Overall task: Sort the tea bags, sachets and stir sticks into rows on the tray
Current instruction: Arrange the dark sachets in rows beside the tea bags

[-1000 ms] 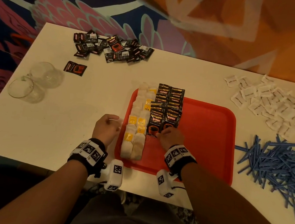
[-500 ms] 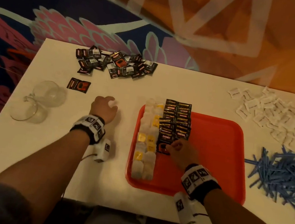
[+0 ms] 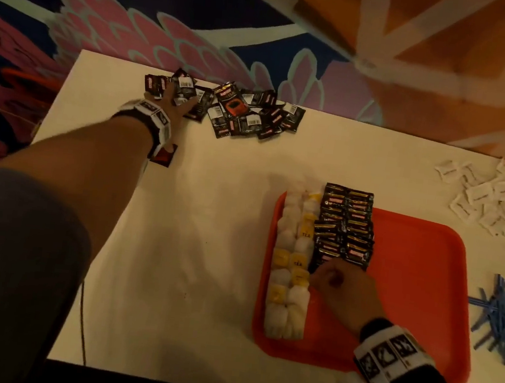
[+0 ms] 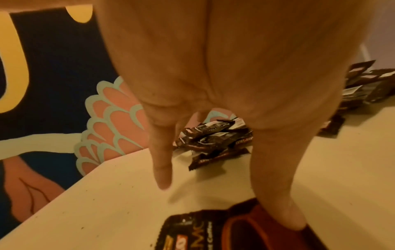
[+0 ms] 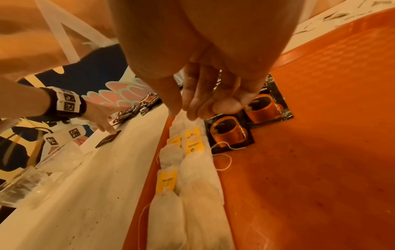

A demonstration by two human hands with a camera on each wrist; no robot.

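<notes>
Black sachet pile (image 3: pixel 238 108), under left hand (image 3: pixel 170 100)

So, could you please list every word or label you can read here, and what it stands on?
"TEA": yellow tea bag tags on the red tray.
Black coffee sachets and lone sachet: print too blurred.
Wristbands: square marker patterns, no words.
</notes>
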